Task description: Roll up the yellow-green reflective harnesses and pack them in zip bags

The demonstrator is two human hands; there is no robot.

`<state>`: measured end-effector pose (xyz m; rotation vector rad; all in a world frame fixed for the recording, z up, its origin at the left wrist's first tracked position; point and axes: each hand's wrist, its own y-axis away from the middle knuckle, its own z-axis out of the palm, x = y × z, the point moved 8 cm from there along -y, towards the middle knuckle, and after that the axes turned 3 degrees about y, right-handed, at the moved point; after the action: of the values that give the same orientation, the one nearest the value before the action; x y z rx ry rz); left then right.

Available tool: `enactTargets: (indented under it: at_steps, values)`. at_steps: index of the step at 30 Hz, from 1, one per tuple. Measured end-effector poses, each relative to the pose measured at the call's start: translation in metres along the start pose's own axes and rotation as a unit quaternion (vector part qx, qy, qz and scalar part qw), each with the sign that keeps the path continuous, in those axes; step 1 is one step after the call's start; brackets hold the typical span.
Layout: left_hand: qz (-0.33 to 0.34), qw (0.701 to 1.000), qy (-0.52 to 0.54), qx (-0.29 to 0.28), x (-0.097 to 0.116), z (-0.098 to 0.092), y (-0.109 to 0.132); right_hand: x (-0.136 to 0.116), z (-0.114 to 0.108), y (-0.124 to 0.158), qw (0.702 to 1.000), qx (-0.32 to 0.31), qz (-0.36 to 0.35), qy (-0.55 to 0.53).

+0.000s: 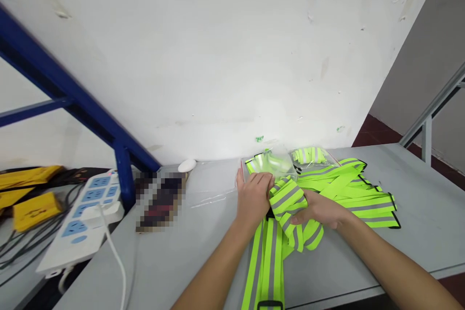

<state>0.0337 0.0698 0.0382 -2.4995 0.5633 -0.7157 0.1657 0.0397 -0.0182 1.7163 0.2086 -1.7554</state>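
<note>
Folded into a loose bundle, a neon-yellow reflective strap (290,201) with grey stripes is in my right hand (321,208), its thumb pressed on the front. My left hand (254,196) is closed at the near edge of a clear plastic bag (281,162), beside the bundle; some of its fingertips are hidden. Yellow-green material shows through the bag. Loose strap lengths (267,261) hang toward the front edge, one ending in a black buckle (270,305). More reflective straps (366,198) lie spread to the right of my right hand.
A second clear bag (314,156) with a rolled strap lies against the white wall (232,58). On the left are a white power strip (87,218) with cables, a blue metal frame (90,111), a white oval object (187,165) and a blurred flat item (162,201).
</note>
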Motion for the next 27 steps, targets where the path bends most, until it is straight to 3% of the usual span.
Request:
enactTargets:
  at_steps: [4,7,13,17,22,27]
  values:
    - [-0.005,0.996,0.028,0.081,-0.002,-0.018,0.000,0.005,0.009,0.001,0.998,-0.023,0.029,-0.054]
    - [-0.010,0.993,0.064,0.100,-0.002,-0.025,-0.001,0.004,0.012,0.002,0.998,-0.012,0.036,-0.059]
    - [-0.054,0.979,0.191,0.053,0.003,-0.017,0.000,0.001,0.012,0.002,1.000,0.004,0.027,-0.009]
    - [0.014,0.979,0.200,0.041,0.019,-0.014,0.003,0.008,0.010,-0.002,0.999,0.000,0.046,-0.014]
    - [0.134,0.984,0.112,0.018,0.025,-0.009,0.008,0.009,-0.010,-0.005,0.995,0.077,0.032,-0.046]
    - [0.126,0.982,0.134,-0.046,0.020,-0.002,0.010,-0.011,-0.023,-0.002,0.989,0.128,-0.068,0.035]
